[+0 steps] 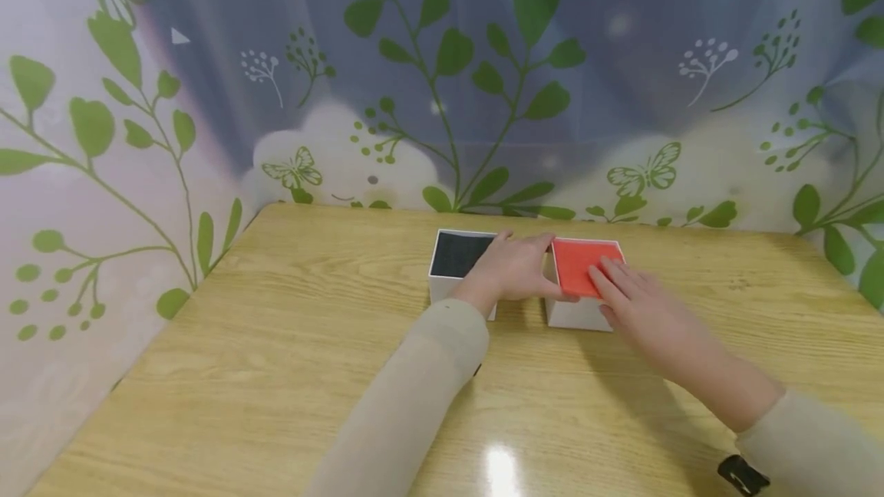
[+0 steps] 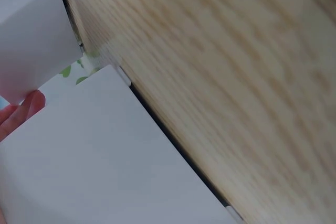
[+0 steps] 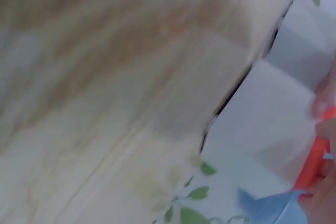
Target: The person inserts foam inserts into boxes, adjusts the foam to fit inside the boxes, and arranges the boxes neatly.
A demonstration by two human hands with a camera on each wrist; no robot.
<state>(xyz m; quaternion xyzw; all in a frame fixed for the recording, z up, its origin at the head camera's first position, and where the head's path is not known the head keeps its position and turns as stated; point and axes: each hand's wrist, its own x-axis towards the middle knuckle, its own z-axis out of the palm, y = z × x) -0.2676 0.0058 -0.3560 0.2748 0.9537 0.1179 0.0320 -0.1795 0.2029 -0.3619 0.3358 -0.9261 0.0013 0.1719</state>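
Observation:
Two white boxes stand side by side on the wooden table. The left box (image 1: 442,288) shows a black top surface inside its rim. In the right box (image 1: 578,314), a flat red piece (image 1: 576,259) fills the top. My left hand (image 1: 514,267) reaches over the left box and spans the right box's left side, thumb at its front corner and fingers at its back. With fingers on top and thumb lower at the front, my right hand (image 1: 638,305) grips the red piece's right side. In the right wrist view, the red edge (image 3: 314,166) shows between fingers.
The wooden table (image 1: 290,374) extends around both boxes. Behind it hangs a blue and white curtain (image 1: 621,98) with green leaves, which continues along the left side. A narrow gap separates the boxes. A black strap (image 1: 742,474) hangs below the right sleeve.

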